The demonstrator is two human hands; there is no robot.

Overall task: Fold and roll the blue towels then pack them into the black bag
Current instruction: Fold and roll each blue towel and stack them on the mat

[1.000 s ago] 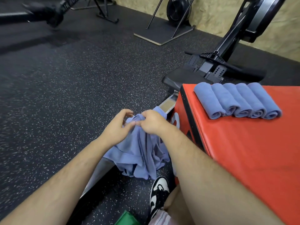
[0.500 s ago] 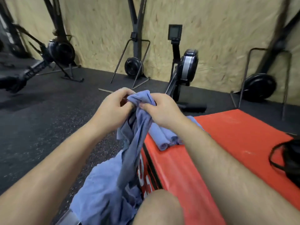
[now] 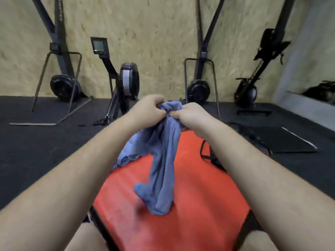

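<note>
Over red box [image 3: 208,187], L grip [image 3: 146,109] & R grip [image 3: 190,115] each pinch bunched blue towel [image 3: 163,160].

The towel [image 3: 163,169] hanging from the fingers [image 3: 157,106] is a plain, dusty blue. Under the fingers the tabletop [image 3: 199,214] is bright orange-red. To the left of them the floor [image 3: 36,151] is black. Beyond them the wall [image 3: 154,42] is tan with a flecked chipboard grain, and the machines [image 3: 126,82] against it are black.

You had open room over the red padded box top [image 3: 208,196] on both sides of the crumpled blue towel [image 3: 163,160] hanging down its middle (lower end blurred). A black looped strap [image 3: 204,151] lay at its far right edge; black upright rowing machines [image 3: 129,78] stood well apart.
</note>
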